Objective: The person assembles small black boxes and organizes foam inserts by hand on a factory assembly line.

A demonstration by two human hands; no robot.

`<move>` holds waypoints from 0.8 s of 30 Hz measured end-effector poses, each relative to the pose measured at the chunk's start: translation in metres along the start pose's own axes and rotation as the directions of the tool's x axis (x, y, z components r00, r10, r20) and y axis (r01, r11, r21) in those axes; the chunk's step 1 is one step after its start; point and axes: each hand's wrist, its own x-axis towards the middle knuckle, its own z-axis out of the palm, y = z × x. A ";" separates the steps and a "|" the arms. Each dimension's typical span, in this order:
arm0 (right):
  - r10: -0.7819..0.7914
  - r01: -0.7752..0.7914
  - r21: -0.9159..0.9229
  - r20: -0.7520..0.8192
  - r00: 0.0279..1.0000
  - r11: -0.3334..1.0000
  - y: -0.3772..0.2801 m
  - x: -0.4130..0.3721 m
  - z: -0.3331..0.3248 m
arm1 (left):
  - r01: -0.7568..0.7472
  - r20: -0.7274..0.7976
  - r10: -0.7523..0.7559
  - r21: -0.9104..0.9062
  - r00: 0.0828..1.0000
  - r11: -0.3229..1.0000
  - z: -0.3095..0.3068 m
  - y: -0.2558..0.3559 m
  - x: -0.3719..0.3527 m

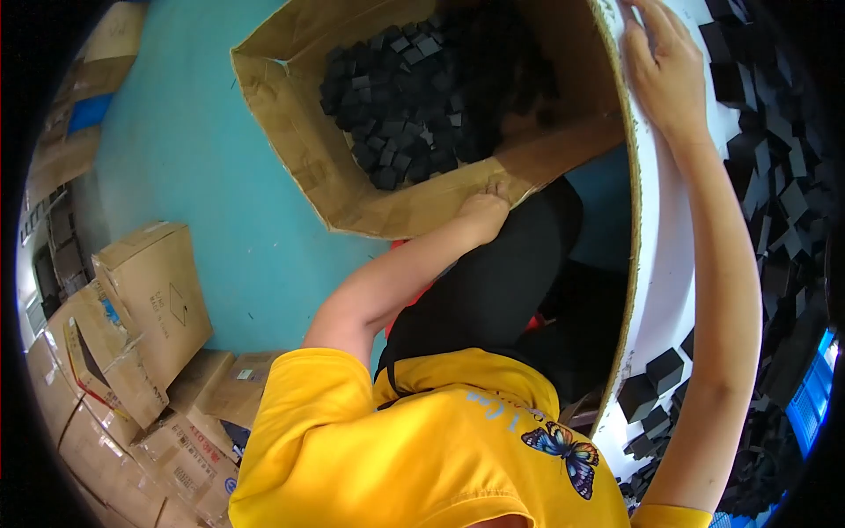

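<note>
My left hand (484, 215) is closed over the near rim of a large open cardboard box (304, 163), its fingertips curled inside the wall. Many small black foam-like blocks (396, 114) lie in the box, and its right part is in deep shadow. My right hand (669, 75) rests on the white tabletop (660, 264) by its edge, thumb and fingers apart, with nothing visible in it. Part of the right fingers is cut off by the top of the view.
Black blocks (779, 185) are heaped along the right of the table, with a few loose ones (656, 378) nearer me. Cardboard cartons (158, 299) are stacked at the lower left on the blue-green floor (238, 264). A blue plastic crate (811, 396) shows at the far right.
</note>
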 end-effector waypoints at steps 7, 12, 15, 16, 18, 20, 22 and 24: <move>-0.015 0.009 0.110 0.048 0.999 0.994 0.042 -0.006 0.028 | 0.226 0.277 -0.164 -0.211 0.947 0.951 -0.076 0.006 0.021; -0.144 0.141 0.031 0.100 0.985 0.990 0.070 -0.006 0.026 | 0.327 0.194 -0.299 -0.135 0.934 0.935 -0.048 0.012 0.049; -0.075 0.066 0.076 0.115 0.991 0.995 0.057 -0.006 0.023 | 0.361 0.126 -0.344 -0.151 0.931 0.920 -0.047 0.019 0.038; -0.082 0.073 0.068 0.126 0.989 0.995 0.057 -0.005 0.022 | 0.347 0.112 -0.332 -0.151 0.936 0.926 -0.047 0.020 0.037; -0.063 0.057 0.049 0.135 0.989 0.997 0.065 -0.009 0.025 | 0.304 0.101 -0.293 -0.124 0.951 0.944 -0.042 0.019 0.040; -0.058 0.051 0.068 0.096 0.994 0.996 0.060 -0.009 0.026 | 0.292 0.107 -0.283 -0.081 0.953 0.953 -0.046 0.013 0.047; -0.076 0.074 0.028 0.093 0.993 0.997 0.046 -0.007 0.020 | 0.266 0.099 -0.261 -0.037 0.960 0.963 -0.044 0.009 0.049; -0.028 0.021 0.074 0.082 0.996 0.997 0.024 -0.005 0.010 | 0.192 0.140 -0.201 0.074 0.970 0.979 -0.037 0.017 0.051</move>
